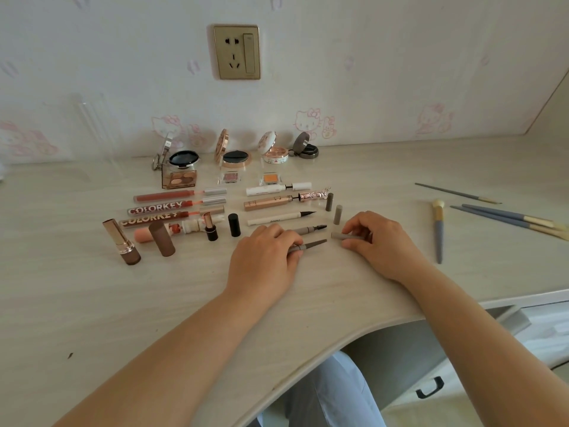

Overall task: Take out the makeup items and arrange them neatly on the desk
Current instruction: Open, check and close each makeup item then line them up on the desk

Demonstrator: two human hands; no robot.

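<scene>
On the desk, my left hand pinches the uncapped brow pencil, tip pointing right. My right hand pinches its grey cap just beside that tip, not touching it.

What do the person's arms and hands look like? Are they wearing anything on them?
Both arms are bare all the way up, with no sleeves showing. The left hand and the right hand have no gloves, rings, watch or bracelets that can be seen. The nails look short and plain. Below the desk edge you can see light blue trousers.
</scene>
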